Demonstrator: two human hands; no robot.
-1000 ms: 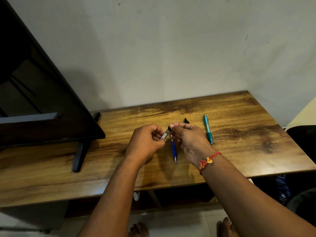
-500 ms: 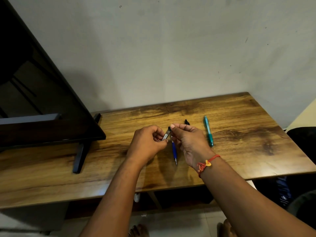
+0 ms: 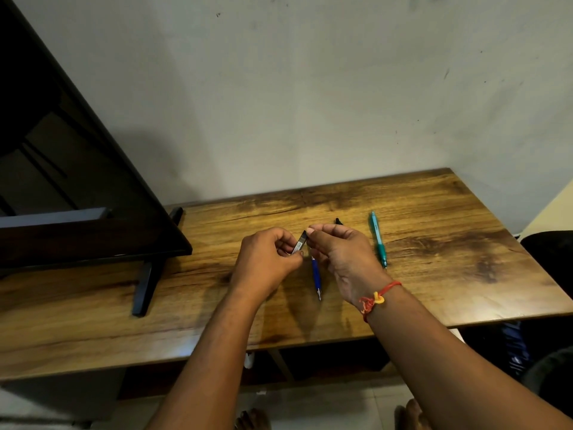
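Both hands meet over the middle of the wooden table [image 3: 434,274]. My left hand [image 3: 268,262] grips the lower end of a short grey pen [image 3: 300,243], and my right hand [image 3: 344,256] pinches its dark upper tip. The pen is tilted and held just above the table. A blue pen [image 3: 316,276] lies on the wood under the gap between my hands, tip toward me. A teal pen [image 3: 378,240] lies to the right of my right hand. A black piece [image 3: 338,221] peeks out behind my right hand; most of it is hidden.
A dark television screen [image 3: 77,181] on black feet [image 3: 145,287] fills the left part of the table. A plain wall stands behind the table. A dark chair [image 3: 548,268] sits at the right edge. My bare feet show on the tiled floor below.
Both hands stay on the grey pen at the same spot. The grip has shifted only slightly; the pens on the table have not moved.
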